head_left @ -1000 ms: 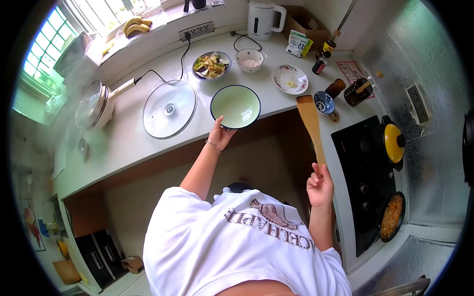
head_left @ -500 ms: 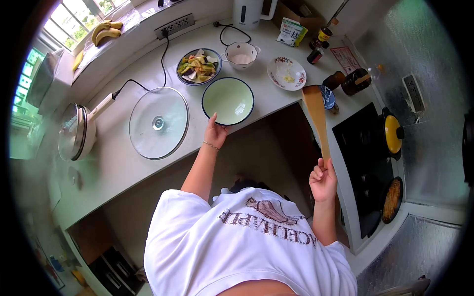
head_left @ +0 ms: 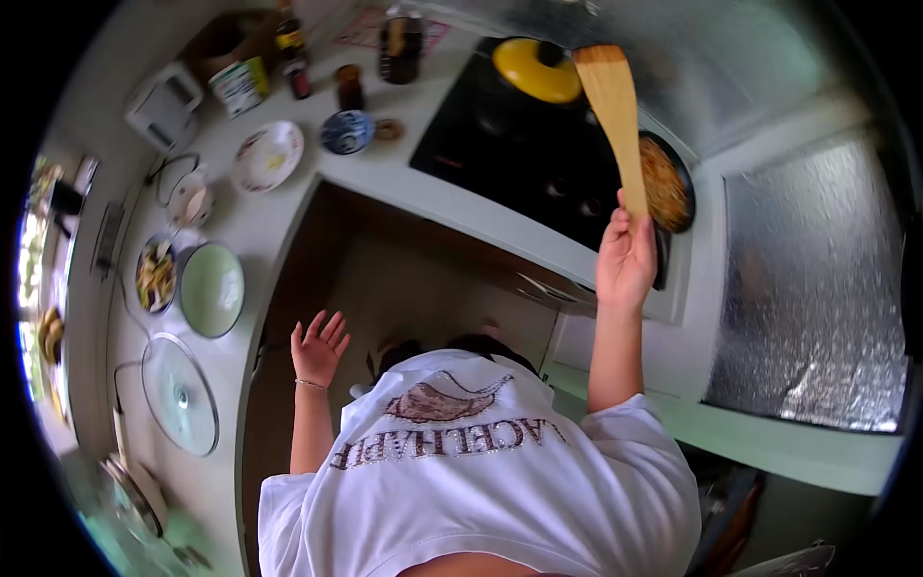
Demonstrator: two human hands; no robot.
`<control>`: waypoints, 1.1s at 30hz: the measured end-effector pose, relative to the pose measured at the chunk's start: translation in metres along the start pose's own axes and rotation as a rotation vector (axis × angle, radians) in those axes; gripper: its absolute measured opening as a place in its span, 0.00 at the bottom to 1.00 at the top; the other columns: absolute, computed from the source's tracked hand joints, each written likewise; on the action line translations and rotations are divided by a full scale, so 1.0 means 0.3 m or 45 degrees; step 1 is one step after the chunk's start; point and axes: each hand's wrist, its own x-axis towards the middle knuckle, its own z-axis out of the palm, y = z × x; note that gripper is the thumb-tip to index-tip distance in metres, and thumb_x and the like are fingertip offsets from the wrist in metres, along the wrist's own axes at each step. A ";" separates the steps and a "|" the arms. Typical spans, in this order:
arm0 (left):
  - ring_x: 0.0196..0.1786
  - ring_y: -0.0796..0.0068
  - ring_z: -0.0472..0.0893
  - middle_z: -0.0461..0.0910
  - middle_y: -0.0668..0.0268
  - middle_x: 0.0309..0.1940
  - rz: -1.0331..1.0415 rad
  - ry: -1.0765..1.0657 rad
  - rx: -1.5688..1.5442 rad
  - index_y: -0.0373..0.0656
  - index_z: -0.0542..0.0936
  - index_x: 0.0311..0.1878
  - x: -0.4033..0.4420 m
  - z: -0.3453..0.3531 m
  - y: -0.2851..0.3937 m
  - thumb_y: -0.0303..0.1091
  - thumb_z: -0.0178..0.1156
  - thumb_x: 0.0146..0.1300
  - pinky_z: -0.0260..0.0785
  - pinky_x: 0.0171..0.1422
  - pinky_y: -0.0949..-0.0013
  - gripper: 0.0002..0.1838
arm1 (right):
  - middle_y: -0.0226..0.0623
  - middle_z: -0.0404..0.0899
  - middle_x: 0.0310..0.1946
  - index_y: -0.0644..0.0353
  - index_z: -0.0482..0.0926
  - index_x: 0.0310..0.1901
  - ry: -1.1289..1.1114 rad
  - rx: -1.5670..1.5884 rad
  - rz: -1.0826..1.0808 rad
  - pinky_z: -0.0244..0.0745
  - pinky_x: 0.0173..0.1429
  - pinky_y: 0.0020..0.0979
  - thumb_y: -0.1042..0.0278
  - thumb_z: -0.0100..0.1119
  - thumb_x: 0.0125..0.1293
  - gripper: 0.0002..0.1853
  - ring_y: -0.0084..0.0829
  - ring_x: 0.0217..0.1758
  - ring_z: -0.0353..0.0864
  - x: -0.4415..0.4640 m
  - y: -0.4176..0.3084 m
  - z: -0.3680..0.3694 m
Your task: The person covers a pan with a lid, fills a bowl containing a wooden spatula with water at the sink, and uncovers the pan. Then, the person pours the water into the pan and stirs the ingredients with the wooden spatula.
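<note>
My right hand (head_left: pixel 627 255) is closed round the handle end of a wooden spatula (head_left: pixel 613 111), which points up over the black stove, its blade away from me. Behind the spatula, a dark pan (head_left: pixel 687 163) of browned food (head_left: pixel 665 183) sits at the stove's right end. My left hand (head_left: pixel 320 351) hangs in the air with fingers spread, holding nothing. The nearest thing on the counter to it is a light green bowl (head_left: pixel 212 290), apart from the fingers.
The black stove (head_left: pixel 519 159) carries a pot with a yellow lid (head_left: pixel 538 69). On the left counter are a glass lid (head_left: pixel 181 394), a bowl of cut vegetables (head_left: pixel 156 274), a flowered plate (head_left: pixel 268 157) and a blue bowl (head_left: pixel 347 132). Bottles (head_left: pixel 291 53) stand at the back.
The view has swung right towards the stove. My left hand has let go of the green bowl's rim. My right hand has carried the spatula over the stove.
</note>
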 end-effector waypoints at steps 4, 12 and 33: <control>0.64 0.61 0.65 0.69 0.57 0.59 -0.188 -0.042 0.381 0.46 0.67 0.58 0.154 0.218 -0.206 0.54 0.43 0.64 0.54 0.65 0.56 0.27 | 0.47 0.76 0.45 0.73 0.72 0.50 0.233 -0.581 -0.548 0.71 0.49 0.28 0.71 0.47 0.67 0.15 0.30 0.43 0.75 0.073 -0.339 -0.288; 0.63 0.60 0.65 0.67 0.54 0.60 -0.518 -0.328 0.901 0.42 0.61 0.63 0.392 0.739 -0.803 0.49 0.42 0.66 0.56 0.66 0.58 0.27 | 0.35 0.79 0.34 0.62 0.78 0.48 0.375 -1.860 -0.462 0.72 0.42 0.22 0.75 0.50 0.65 0.12 0.20 0.34 0.76 0.185 -0.805 -0.779; 0.61 0.71 0.67 0.71 0.63 0.56 -0.794 -0.717 1.212 0.41 0.63 0.63 0.448 1.293 -1.384 0.49 0.41 0.68 0.56 0.64 0.65 0.27 | 0.43 0.78 0.35 0.62 0.77 0.41 -0.139 -2.147 -0.281 0.72 0.42 0.35 0.74 0.54 0.61 0.08 0.44 0.39 0.77 0.467 -0.756 -0.855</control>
